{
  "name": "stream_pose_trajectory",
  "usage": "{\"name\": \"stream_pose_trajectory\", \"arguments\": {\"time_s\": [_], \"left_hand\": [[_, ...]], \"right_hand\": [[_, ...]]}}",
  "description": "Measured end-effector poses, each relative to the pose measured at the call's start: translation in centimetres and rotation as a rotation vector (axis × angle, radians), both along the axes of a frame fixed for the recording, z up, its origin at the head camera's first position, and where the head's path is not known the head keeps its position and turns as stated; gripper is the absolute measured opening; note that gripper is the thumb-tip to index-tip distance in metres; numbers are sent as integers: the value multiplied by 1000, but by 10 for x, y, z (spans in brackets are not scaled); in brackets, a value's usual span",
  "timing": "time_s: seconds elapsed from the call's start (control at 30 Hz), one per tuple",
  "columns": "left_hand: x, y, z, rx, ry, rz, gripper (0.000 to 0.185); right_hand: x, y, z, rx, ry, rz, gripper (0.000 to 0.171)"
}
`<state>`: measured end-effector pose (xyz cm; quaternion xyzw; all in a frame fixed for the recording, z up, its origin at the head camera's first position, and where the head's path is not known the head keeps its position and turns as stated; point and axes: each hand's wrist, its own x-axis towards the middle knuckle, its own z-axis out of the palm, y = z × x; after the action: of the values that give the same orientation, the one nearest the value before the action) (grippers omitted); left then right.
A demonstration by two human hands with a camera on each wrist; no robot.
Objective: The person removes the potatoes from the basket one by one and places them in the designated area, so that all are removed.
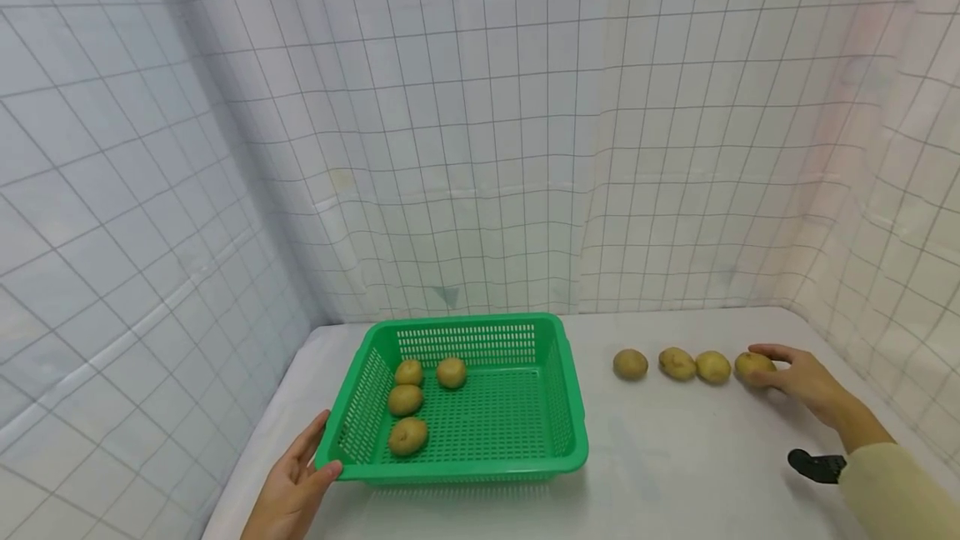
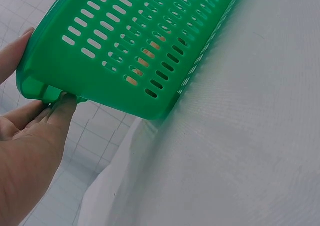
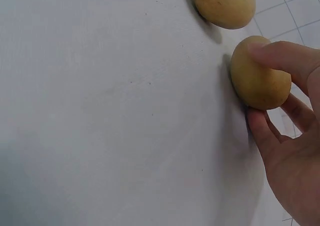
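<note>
A green plastic basket (image 1: 465, 468) with slotted walls stands on the white table. My left hand (image 1: 291, 482) grips its near left corner, thumb over the rim; the left wrist view shows fingers under the rim. Inside, several potatoes lie toward the left, among them a near one (image 1: 408, 437). On the right, my right hand (image 1: 813, 386) holds a potato (image 1: 752, 364) between thumb and fingers, at the right end of a row. That potato (image 3: 250, 83) appears at table level in the right wrist view. Its underside is partly hidden by the fingers.
Three more potatoes lie in the row to the left of my right hand: one beside it (image 1: 713, 367), another (image 1: 677, 363), and a separate one (image 1: 630, 364). White gridded sheets (image 1: 480, 148) rise behind and at both sides. A black piece (image 1: 816, 467) juts from the right sleeve.
</note>
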<state>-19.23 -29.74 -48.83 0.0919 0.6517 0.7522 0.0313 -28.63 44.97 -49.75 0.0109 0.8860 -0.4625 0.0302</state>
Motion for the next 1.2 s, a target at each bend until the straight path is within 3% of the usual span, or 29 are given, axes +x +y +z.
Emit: {"name": "stream_pose_trajectory", "arguments": {"time_s": [0.23, 0.47, 0.67, 0.9, 1.2], "left_hand": [[0, 1, 3, -5, 19, -10, 81], [0, 0, 3, -1, 6, -14, 82], [1, -1, 1, -3, 5, -8, 83], [1, -1, 0, -21, -8, 5, 83], [1, 0, 1, -10, -14, 4, 82]], "right_hand": [[-1, -1, -1, -14, 16, 21, 81], [-2, -3, 2, 78, 68, 4, 82], [-2, -5, 12, 109, 117, 20, 75], [-7, -12, 25, 54, 144, 10, 77], [-17, -41, 44, 43, 202, -4, 71]]}}
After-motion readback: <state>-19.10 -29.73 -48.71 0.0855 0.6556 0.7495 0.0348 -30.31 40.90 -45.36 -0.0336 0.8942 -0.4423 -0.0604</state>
